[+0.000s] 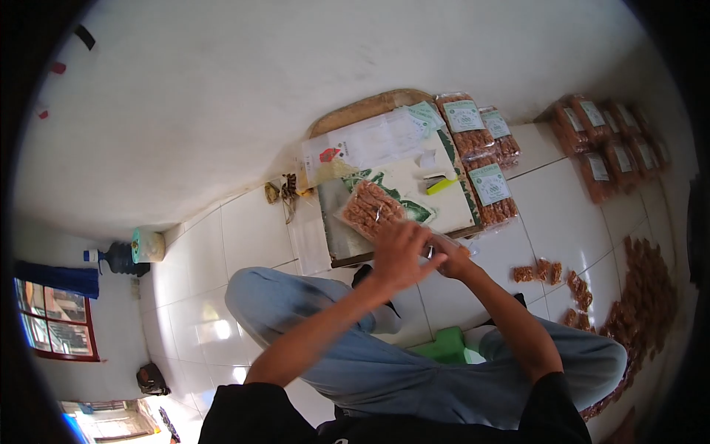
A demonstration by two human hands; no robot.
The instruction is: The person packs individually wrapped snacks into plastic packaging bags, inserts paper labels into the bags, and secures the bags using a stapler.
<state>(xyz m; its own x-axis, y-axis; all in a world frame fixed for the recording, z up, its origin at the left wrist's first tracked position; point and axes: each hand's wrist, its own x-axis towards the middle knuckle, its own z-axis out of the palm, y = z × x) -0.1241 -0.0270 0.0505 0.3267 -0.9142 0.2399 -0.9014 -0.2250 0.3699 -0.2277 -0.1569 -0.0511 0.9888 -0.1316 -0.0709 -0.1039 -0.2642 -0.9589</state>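
A clear plastic bag packed with brown snack pieces (373, 211) lies tilted on the low table with the white and green top (392, 177). My left hand (401, 254) is over the bag's near end, its fingers stretched out and the thumb apart. Beside it, my right hand (452, 259) is curled at the bag's loose plastic end. Part of the right hand is hidden behind the left. Farther back on the table rest a yellow-green stapler (441, 184), clear empty bags (370, 144) and pale green printed labels (423, 118).
Labelled snack packs (492, 183) are stacked at the table's right side. More labelled packs (621, 148) stand by the wall. Loose brown pieces (643, 296) are heaped on the tiled floor at right. A green stool (447, 345) is between my legs.
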